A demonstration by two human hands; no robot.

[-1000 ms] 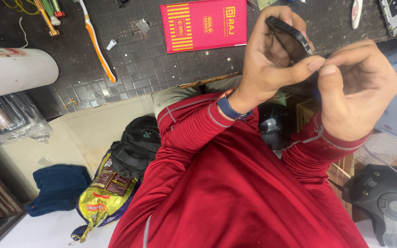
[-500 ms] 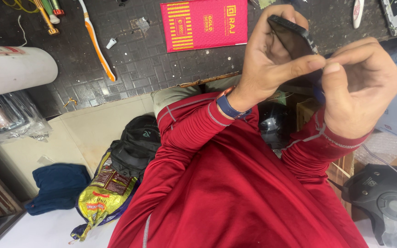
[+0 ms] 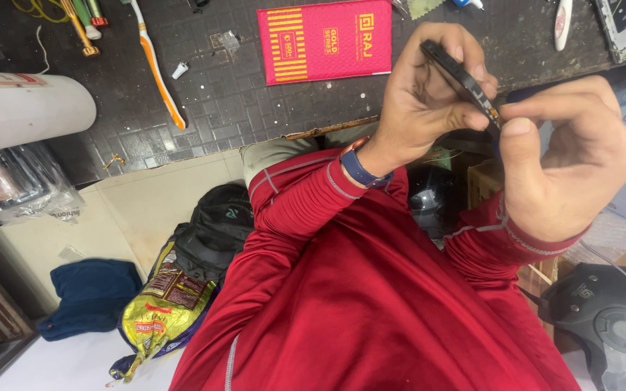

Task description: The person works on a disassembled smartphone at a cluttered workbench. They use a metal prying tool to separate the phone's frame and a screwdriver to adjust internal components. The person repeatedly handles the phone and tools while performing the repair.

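Left hand (image 3: 429,94) grips the black phone (image 3: 461,81) edge-on while right hand (image 3: 566,166) pinches its lower end.

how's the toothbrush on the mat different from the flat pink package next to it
The toothbrush is long, thin and orange and white; the pink package is a wide flat rectangle with yellow stripes. The toothbrush lies slanted across the dark gridded mat, while the package sits nearly square to its edge. Both lie flat on the mat, untouched: the left hand and right hand hold a thin black device above it.
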